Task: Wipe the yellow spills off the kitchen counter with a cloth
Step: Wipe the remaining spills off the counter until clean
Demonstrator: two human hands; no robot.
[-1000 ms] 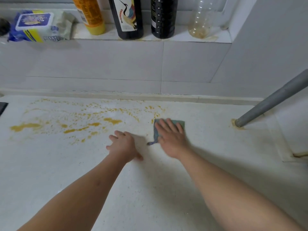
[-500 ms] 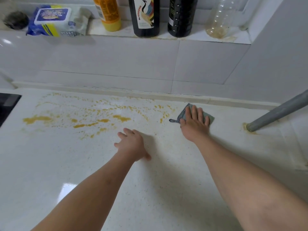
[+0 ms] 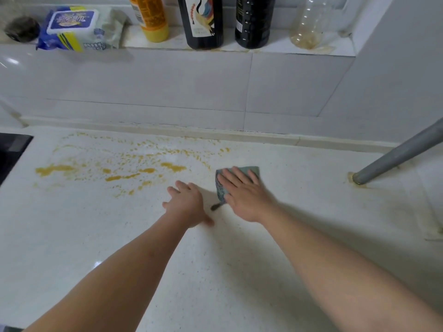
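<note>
Cloth point(image 3: 239, 172) is sitting flat on the desk point(image 3: 96, 236), a greenish-grey folded square with a dotted edge showing on its left side and a little corner tail poking out toward the person. The right hand point(image 3: 247, 197) is lying on top of it, fingers straight and spread a bit, palm pressing it down, so nothing is being gripped. It's sitting just right of the yellow spills point(image 3: 124, 167), which are spreading across the left and middle of the white speckled top: a few thicker blobs plus loads of small specks reaching up toward the back edge.

The left hand point(image 3: 188, 206) is resting on the desk right beside the cloth, palm down, fingers relaxed and loosely spread, holding nothing. Its fingertips are pointing at the nearest specks.

Up on the ledge point(image 3: 275, 47) behind the tiles, a blue and yellow wipes pack point(image 3: 72, 29), a yellow bottle point(image 3: 151, 17), two dark bottles point(image 3: 203, 20) and a clear plastic bottle point(image 3: 309, 27) are standing in a row. A grey pipe point(image 3: 395, 155) is coming down at a slant on the right, meeting the top with some yellowish grime around its base. A black edge point(image 3: 12, 152) is peeking in at far left.
</note>
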